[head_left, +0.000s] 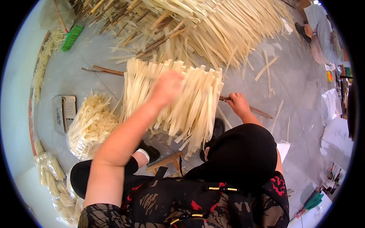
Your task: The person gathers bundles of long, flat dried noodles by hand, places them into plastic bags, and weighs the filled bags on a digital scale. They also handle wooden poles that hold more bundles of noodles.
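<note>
A row of pale, flat strips (197, 102) hangs side by side over thin wooden sticks in front of me, the lower ends dangling near my shoes. My right hand (237, 103) is closed around a brown stick (262, 113) jutting out at the row's right side. At the left side, dark stick ends (108, 71) poke out; the strips hide how they run between. Over the upper middle of the row is my left hand (167, 87), smeared by motion, so its fingers cannot be made out. Whether it touches the strips is unclear.
A large heap of similar strips on sticks (213, 34) lies at the far side. Left are a bagged bundle of strips (93, 125), a calculator-like device (69, 108), a green broom (72, 38) and several plastic-wrapped bundles (55, 167). Another person (323, 28) sits far right.
</note>
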Demonstrator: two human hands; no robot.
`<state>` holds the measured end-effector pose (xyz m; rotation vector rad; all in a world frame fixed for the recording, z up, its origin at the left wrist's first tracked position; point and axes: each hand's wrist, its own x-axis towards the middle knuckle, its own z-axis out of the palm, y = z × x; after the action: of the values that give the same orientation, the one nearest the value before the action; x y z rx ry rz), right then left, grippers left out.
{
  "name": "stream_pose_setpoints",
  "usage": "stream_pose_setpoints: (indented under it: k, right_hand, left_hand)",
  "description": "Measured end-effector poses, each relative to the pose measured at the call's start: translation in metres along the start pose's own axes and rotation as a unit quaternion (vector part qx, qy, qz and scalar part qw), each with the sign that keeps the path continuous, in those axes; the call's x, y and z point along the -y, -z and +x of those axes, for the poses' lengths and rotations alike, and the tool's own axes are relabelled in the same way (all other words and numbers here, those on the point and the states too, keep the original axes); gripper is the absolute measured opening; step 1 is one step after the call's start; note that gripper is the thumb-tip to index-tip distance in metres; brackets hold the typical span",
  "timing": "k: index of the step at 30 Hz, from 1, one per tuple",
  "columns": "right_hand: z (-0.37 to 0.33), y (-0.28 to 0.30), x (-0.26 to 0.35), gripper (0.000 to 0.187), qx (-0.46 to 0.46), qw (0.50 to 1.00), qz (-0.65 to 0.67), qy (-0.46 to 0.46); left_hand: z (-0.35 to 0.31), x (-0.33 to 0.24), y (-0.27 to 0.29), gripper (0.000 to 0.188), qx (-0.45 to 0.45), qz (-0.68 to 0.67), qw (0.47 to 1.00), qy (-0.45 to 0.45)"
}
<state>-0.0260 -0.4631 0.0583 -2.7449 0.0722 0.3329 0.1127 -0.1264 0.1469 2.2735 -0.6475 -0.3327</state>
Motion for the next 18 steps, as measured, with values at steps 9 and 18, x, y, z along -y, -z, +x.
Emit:
stream_pose_setpoints:
  k: [9, 18]
  right_hand:
    - [-0.025, 0.079, 0.075, 0.026, 0.271, 0.892, 0.35, -0.091]
    - [-0.119, 0.113, 0.028, 0.024, 0.076, 0.981, 0.18, 0.01]
  left_hand:
    - [-0.03, -0.082, -0.112, 0.03, 0.011, 0.273, 0.948, -0.165]
    - [-0.015, -0.093, -0.095, 0.025, 0.135, 0.352, 0.925, -0.044]
